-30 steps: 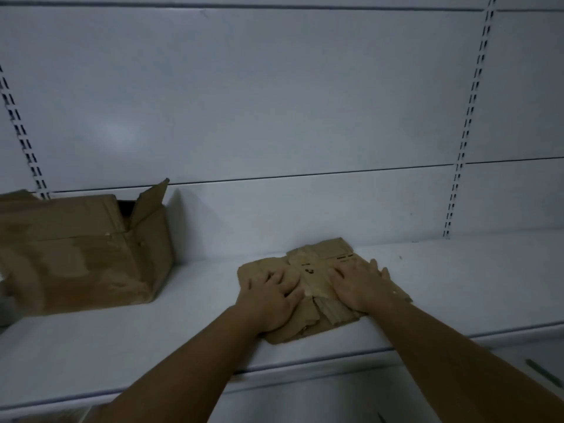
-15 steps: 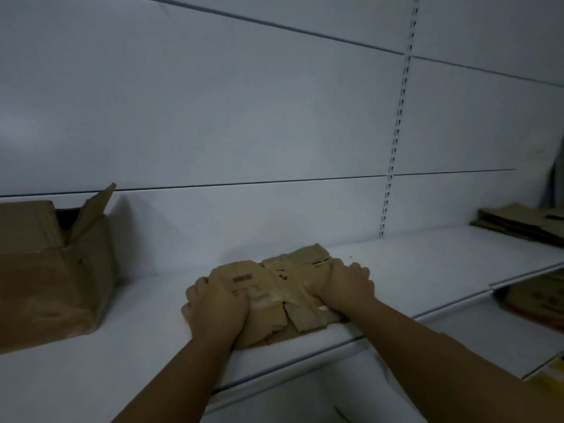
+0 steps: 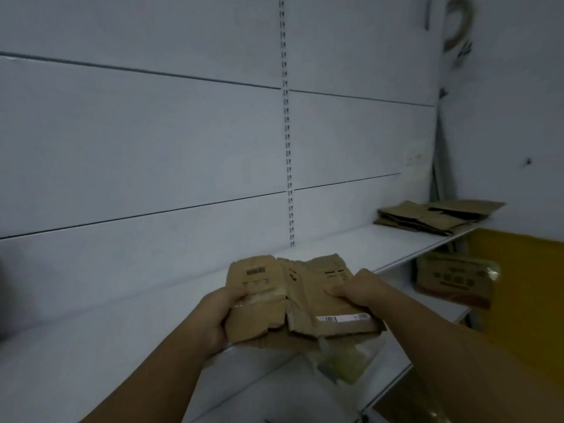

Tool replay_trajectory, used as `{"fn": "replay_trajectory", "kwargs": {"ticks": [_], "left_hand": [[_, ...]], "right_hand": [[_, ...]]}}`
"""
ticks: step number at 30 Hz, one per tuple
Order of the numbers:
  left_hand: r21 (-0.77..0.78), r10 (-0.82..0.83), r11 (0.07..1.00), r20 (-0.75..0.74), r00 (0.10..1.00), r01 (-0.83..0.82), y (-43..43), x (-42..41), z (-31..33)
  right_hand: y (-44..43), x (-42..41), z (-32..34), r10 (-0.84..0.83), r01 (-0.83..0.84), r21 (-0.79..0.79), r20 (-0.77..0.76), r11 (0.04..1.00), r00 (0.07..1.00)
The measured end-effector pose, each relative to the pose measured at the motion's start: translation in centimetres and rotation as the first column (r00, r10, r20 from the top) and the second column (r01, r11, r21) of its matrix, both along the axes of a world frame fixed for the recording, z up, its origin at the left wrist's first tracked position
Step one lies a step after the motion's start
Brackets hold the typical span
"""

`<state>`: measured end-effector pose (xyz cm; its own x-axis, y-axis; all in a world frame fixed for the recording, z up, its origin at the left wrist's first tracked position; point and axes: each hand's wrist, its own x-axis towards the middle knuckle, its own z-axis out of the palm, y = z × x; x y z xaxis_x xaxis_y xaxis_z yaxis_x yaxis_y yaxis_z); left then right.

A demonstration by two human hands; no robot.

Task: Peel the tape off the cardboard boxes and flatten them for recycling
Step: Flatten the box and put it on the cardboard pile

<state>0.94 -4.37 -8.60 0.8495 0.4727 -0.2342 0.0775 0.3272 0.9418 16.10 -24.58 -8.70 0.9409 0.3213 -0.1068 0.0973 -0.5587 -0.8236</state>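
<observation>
Matt, creased brown cardboard box (image 3: 293, 300), glossy tape strips; smooth white-painted shelf (image 3: 351, 239)

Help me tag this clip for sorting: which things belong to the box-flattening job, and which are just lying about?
Job: flattened box, held by left hand and right hand; loose tape hanging beneath it; stack of flattened cardboard on the shelf.
Lying about: printed carton on the lower shelf; coil hanging on the wall.

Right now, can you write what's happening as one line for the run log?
left grip: holds flattened box | right grip: holds same box | tape: hangs underneath | flat cardboard pile: far right on shelf
</observation>
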Motion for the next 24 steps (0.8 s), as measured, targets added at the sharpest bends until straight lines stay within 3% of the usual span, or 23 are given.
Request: {"fn": "replay_trajectory", "kwargs": {"ticks": [3,10,17,24], "left_hand": [[0.100,-0.171,0.981,0.016,0.985,0.169,-5.3,4.6,0.8],[0.147,-0.287,0.947,-0.005,0.958,0.285,-15.3,14.7,0.4],[0.068,-0.398,0.913,-0.070,0.915,0.402,-20.3,24.2,-1.0],[0.032,-0.532,0.845,-0.059,0.845,0.534,-24.8,36.0,-1.0]], "right_hand": [[-7.5,2.9,0.1,-0.078,0.080,0.071,-0.037,0.994,0.996],[-21.6,8.0,0.4,-0.250,0.255,0.135,-0.056,0.957,0.967],[-27.4,14.3,-1.4,-0.359,0.373,0.168,-0.105,0.913,0.927],[-31.8,21.9,-0.1,-0.491,0.496,0.096,-0.074,0.863,0.868]]}}
